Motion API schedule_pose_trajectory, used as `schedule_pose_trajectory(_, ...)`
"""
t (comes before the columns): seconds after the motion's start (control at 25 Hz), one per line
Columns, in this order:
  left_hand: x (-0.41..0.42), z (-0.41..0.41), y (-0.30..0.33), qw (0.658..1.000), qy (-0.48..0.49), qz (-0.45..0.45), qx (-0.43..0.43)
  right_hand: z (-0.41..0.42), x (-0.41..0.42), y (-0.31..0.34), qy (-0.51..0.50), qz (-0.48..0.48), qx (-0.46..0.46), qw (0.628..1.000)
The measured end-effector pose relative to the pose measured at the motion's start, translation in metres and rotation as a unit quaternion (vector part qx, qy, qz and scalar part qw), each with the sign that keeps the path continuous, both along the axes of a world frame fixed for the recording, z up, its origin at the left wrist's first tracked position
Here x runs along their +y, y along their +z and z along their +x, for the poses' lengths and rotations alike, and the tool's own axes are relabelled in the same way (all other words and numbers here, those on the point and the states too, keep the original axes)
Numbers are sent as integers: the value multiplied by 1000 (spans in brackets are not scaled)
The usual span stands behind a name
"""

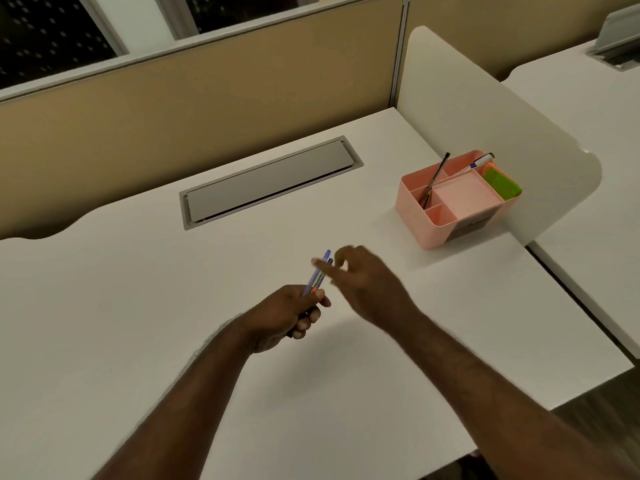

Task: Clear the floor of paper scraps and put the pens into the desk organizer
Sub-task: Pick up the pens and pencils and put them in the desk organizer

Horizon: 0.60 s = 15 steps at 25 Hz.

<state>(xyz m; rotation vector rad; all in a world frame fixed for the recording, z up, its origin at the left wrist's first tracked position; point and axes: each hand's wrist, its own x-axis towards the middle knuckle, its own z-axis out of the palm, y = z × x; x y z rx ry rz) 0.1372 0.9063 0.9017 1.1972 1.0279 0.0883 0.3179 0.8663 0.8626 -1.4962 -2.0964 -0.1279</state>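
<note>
My left hand is closed around a small bundle of pens, whose blue and black tips stick up and to the right. My right hand hovers just right of the pens, blurred, fingers apart, with one finger touching the pens' upper ends. Both hands are above the middle of the white desk. The pink desk organizer stands at the desk's right back, holding a dark pen in a small compartment, a white marker and green sticky notes. No paper scraps are in view.
A grey cable hatch is set into the desk behind the hands. A white side divider rises right behind the organizer, with a tan partition along the back. A second desk lies to the right; dark floor shows at the lower right.
</note>
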Motion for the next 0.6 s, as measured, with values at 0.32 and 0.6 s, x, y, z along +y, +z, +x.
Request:
schedule_pose_trajectory(0.32, -9, 12, 3, 998, 25, 32, -41, 10, -20, -19, -72, -16, 20, 997)
schedule_pose_trajectory(0.6, -3, -52, -83, 800, -33, 476, 364, 91, -10, 16, -343, 52, 362, 865)
